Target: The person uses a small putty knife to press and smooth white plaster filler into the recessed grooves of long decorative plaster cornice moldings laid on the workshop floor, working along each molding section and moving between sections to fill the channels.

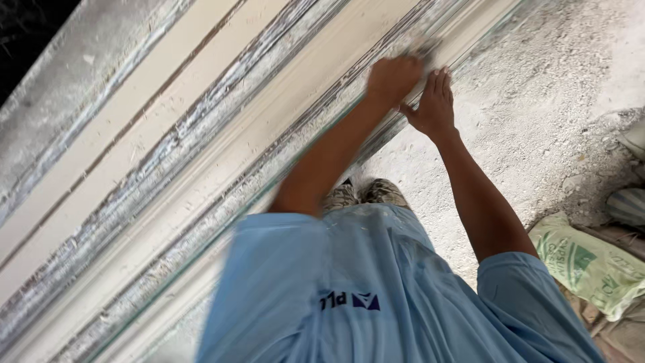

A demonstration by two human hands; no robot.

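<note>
1. We judge the long plaster cornice moulding (222,144) under our hands to be heavy for its thinness, stiff and brittle. A piece this long would likely crack if lifted by one end, so we would take hold along its thicker straight edges, hands spread well apart, never by the fine ridges.

2. Its face looks chalky and dusty rather than slick; we expect a dry, slightly powdery grip that sheds white dust.

3. The moulding runs diagonally from lower left to upper right, cream-white, with stepped parallel bands and grooves. Grey, rough, fibrous streaks run along several grooves. It seems to lie on a long casting surface (80,60) of the same pale grey, though where one ends and the other begins is hard to tell.

4. Our left hand (393,77) is curled into a fist, pressed on the moulding's upper end; it is blurred, and we cannot tell whether it clasps a rubbing pad or nothing.

5. Our right hand (433,104) lies just beside it, flat, fingers spread, palm against the moulding's edge, gripping nothing.

6. Below are our light blue shirt (363,296) and dusty shoes (366,193) on a plaster-strewn floor (537,87).

7. At the right lies a green-and-white sack (588,265), well apart from the hands.
</note>
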